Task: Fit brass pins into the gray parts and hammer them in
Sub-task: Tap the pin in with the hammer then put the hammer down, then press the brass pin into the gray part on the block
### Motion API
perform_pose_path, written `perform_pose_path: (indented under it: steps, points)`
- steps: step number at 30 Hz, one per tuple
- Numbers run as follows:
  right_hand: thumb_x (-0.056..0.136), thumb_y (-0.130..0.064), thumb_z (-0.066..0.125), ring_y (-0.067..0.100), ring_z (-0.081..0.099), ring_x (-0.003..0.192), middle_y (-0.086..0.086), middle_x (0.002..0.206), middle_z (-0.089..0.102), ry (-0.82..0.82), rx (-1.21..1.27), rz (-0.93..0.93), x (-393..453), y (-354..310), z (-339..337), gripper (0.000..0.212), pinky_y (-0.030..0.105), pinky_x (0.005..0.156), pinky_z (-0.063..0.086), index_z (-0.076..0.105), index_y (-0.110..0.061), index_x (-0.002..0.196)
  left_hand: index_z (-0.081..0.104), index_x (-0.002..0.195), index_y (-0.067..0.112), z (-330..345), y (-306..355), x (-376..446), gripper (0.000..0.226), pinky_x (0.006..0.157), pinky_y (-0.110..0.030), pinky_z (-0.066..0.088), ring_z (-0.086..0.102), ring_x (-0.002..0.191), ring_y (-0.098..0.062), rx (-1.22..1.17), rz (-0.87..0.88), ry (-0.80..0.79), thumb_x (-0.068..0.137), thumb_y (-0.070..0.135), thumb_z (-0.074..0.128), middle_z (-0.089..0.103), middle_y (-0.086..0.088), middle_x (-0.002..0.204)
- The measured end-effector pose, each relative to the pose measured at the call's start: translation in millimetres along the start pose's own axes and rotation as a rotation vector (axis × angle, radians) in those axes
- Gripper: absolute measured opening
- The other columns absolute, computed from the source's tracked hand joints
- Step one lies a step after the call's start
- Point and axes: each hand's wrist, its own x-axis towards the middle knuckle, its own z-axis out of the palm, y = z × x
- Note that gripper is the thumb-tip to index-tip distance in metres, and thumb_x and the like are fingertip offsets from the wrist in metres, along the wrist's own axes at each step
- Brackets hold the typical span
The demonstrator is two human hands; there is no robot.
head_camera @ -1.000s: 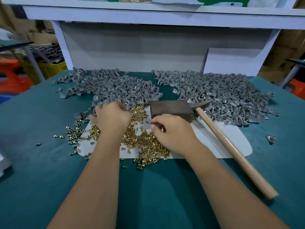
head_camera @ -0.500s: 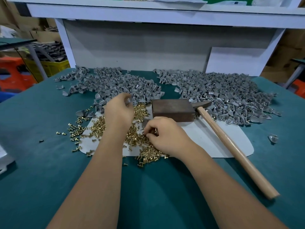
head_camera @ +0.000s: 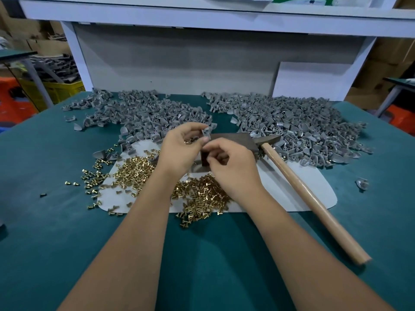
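Change since earlier frames: both hands have lifted off the pin pile and come together above the dark block; a second ago the left hand lay flat among the gray parts and the right hand picked at the brass pins.
Left hand (head_camera: 179, 149): raised above the white sheet, fingers curled, thumb and fingertips pinching one small gray part (head_camera: 206, 132) held upright. A few brass pins seem to sit in its curled palm, though this is hard to make out.
Right hand (head_camera: 231, 167): just right of the left hand and touching it at the fingertips, fingers curled in a pinch right under the gray part. What it pinches is too small to see; it may be a pin.
Brass pins (head_camera: 134, 171): a loose gold heap spread on the sheet below and to the left of both hands, with strays on the green cloth further left.
White sheet (head_camera: 303, 182): a flat rounded sheet lying under the hands and the pins.
Dark block (head_camera: 233, 140): a brown block directly behind and partly hidden by the right hand.
Hammer (head_camera: 310, 198): lies untouched to the right of the right hand, head beside the block, wooden handle running down and right toward the person.
Gray parts, left pile (head_camera: 139, 113): heaped beyond the left hand.
Gray parts, right pile (head_camera: 298, 126): a larger heap beyond and right of the right hand.
Table (head_camera: 45, 221): covered in green cloth, under everything.
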Motion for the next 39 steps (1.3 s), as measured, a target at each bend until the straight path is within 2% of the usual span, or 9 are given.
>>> perform_pose_path:
  steps: [2, 6, 8, 10, 14, 18, 21, 25, 39]
  points:
    - [0.081, -0.002, 0.064, -0.002, 0.057, 0.075, -0.014, 0.077, 0.064, 0.09, 0.041, 0.04, 2, 1, -5, 0.034, 0.009, 0.065, 0.046, 0.066, -0.035, 0.09, 0.066, 0.097, 0.035, 7, -1, -1, 0.028, 0.072, -0.013, 0.054, 0.064, 0.1, 0.004, -0.01, -0.038, -0.023, 0.089, 0.009, 0.07, 0.069, 0.016, 0.105]
    - [0.082, -0.003, 0.066, -0.005, 0.058, 0.076, -0.017, 0.076, 0.064, 0.227, 0.086, 0.113, 7, 6, -14, 0.037, 0.011, 0.066, 0.048, 0.061, -0.037, 0.095, 0.065, 0.103, 0.032, 23, -4, -4, 0.022, 0.097, -0.037, 0.053, 0.063, 0.11, -0.006, 0.075, -0.044, -0.088, 0.091, 0.013, 0.068, 0.07, 0.006, 0.116]
    - [0.082, -0.003, 0.065, -0.002, 0.059, 0.075, -0.015, 0.076, 0.064, 0.252, 0.103, 0.147, 8, 9, -16, 0.037, 0.017, 0.067, 0.049, 0.061, -0.035, 0.099, 0.066, 0.103, 0.032, 28, -7, -4, 0.021, 0.115, -0.033, 0.033, 0.047, 0.133, -0.014, 0.186, -0.004, -0.081, 0.09, 0.017, 0.07, 0.058, -0.001, 0.135]
    - [0.082, -0.003, 0.065, -0.001, 0.059, 0.075, -0.014, 0.075, 0.065, 0.259, 0.117, 0.165, 9, 12, -18, 0.038, 0.017, 0.067, 0.048, 0.06, -0.036, 0.1, 0.065, 0.102, 0.038, 30, -6, -4, 0.021, 0.115, -0.028, 0.019, 0.025, 0.147, -0.016, 0.287, -0.002, -0.042, 0.089, 0.023, 0.071, 0.05, -0.002, 0.142]
    - [0.083, -0.003, 0.066, -0.003, 0.06, 0.076, -0.013, 0.075, 0.066, 0.275, 0.135, 0.179, 10, 16, -20, 0.037, 0.009, 0.065, 0.044, 0.06, -0.034, 0.101, 0.065, 0.102, 0.04, 30, -7, -5, 0.018, 0.118, -0.041, 0.022, 0.019, 0.144, -0.017, 0.341, -0.026, -0.01, 0.088, 0.03, 0.07, 0.053, 0.022, 0.11]
    - [0.082, -0.001, 0.065, -0.003, 0.06, 0.074, -0.012, 0.075, 0.066, 0.285, 0.152, 0.192, 10, 17, -21, 0.037, 0.007, 0.063, 0.043, 0.06, -0.033, 0.101, 0.066, 0.117, 0.035, 30, -5, -6, 0.031, 0.117, -0.043, 0.024, 0.022, 0.142, -0.019, 0.338, -0.028, 0.009, 0.087, 0.032, 0.071, 0.044, 0.028, 0.106]
    - [0.083, -0.003, 0.066, -0.003, 0.061, 0.075, -0.014, 0.076, 0.066, 0.296, 0.162, 0.207, 11, 19, -21, 0.036, 0.01, 0.064, 0.044, 0.06, -0.034, 0.102, 0.064, 0.12, 0.037, 25, -3, -5, 0.034, 0.112, -0.039, 0.036, 0.041, 0.13, -0.014, 0.274, -0.054, 0.054, 0.087, 0.03, 0.069, 0.052, 0.011, 0.12]
    - [0.083, -0.003, 0.067, -0.006, 0.06, 0.073, -0.014, 0.075, 0.066, 0.311, 0.194, 0.212, 12, 21, -23, 0.036, 0.005, 0.061, 0.041, 0.06, -0.033, 0.101, 0.067, 0.115, 0.025, 21, 2, -5, 0.027, 0.096, -0.03, 0.053, 0.057, 0.097, 0.011, 0.122, -0.022, 0.042, 0.09, 0.013, 0.067, 0.064, 0.021, 0.102]
    - [0.087, 0.002, 0.059, 0.007, 0.059, 0.075, 0.002, 0.084, 0.065, 0.063, 0.074, 0.177, 48, 23, -13, 0.046, 0.016, 0.071, 0.044, 0.052, -0.017, 0.129, 0.064, 0.123, 0.022, 31, -8, 2, 0.037, 0.07, 0.004, 0.039, 0.059, 0.089, 0.014, 0.163, 0.025, 0.01, 0.088, 0.01, 0.069, 0.071, 0.012, 0.097]
